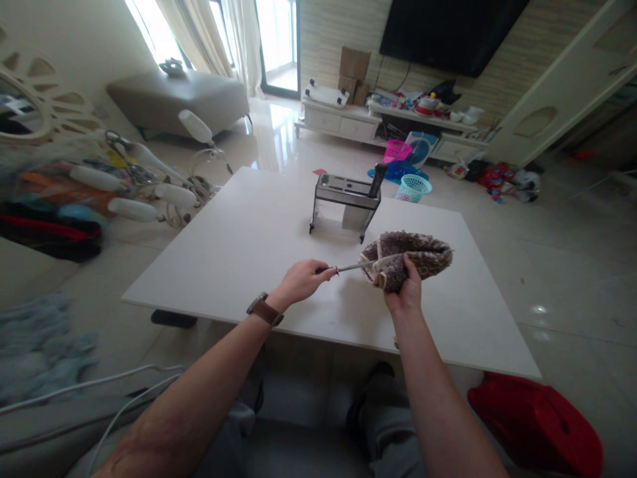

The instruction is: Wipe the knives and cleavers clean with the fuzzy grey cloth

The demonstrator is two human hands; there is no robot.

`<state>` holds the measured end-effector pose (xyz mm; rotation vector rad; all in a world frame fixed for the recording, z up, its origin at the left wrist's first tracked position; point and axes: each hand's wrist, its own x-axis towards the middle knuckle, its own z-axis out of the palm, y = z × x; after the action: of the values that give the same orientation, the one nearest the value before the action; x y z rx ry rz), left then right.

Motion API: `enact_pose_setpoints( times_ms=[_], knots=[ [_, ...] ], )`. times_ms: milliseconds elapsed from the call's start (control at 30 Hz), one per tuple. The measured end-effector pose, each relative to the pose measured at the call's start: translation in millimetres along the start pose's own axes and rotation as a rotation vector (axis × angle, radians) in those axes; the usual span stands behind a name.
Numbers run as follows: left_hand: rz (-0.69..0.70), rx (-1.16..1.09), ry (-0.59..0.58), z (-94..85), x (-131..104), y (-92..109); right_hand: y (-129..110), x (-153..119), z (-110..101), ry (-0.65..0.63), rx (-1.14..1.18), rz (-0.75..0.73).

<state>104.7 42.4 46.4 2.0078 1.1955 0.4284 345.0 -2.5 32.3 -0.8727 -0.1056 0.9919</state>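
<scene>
On the white surface (pixel 223 245), a metal rack (pixel 346 187) stands at twelve o'clock. Toward three o'clock of the left hand (pixel 301 280), whose fingers clasp a slim metal tool (pixel 352 267), the right hand (pixel 408 292) grips a folded brown cloth (pixel 425 257), seemingly as cushioning against the tool.

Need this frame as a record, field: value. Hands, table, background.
left_hand: left hand grips slim metal tool by its handle
right_hand: right hand holds brown cloth
contact: tool's far end meets cloth
table: white table; metal rack holding dark-handled item
background: pink basket, teal basket
</scene>
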Motion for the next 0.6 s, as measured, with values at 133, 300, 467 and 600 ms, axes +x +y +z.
enact_pose_setpoints(
  times_ms=[133, 300, 467, 600],
  knots=[
    [-0.014, -0.198, 0.005, 9.9, 2, 2, 10, -9, 4, -0.061, -0.021, 0.023],
    [0.018, -0.325, 0.037, 22.7, 3, 14, 31, -24, 9, -0.072, -0.096, 0.005],
    [0.010, -0.302, 0.110, 39.7, 3, 22, 48, -32, 12, -0.075, -0.189, -0.011],
    [-0.037, -0.241, 0.109, 43.8, 0, 22, 53, -33, 14, -0.054, -0.216, -0.026]
  ],
)
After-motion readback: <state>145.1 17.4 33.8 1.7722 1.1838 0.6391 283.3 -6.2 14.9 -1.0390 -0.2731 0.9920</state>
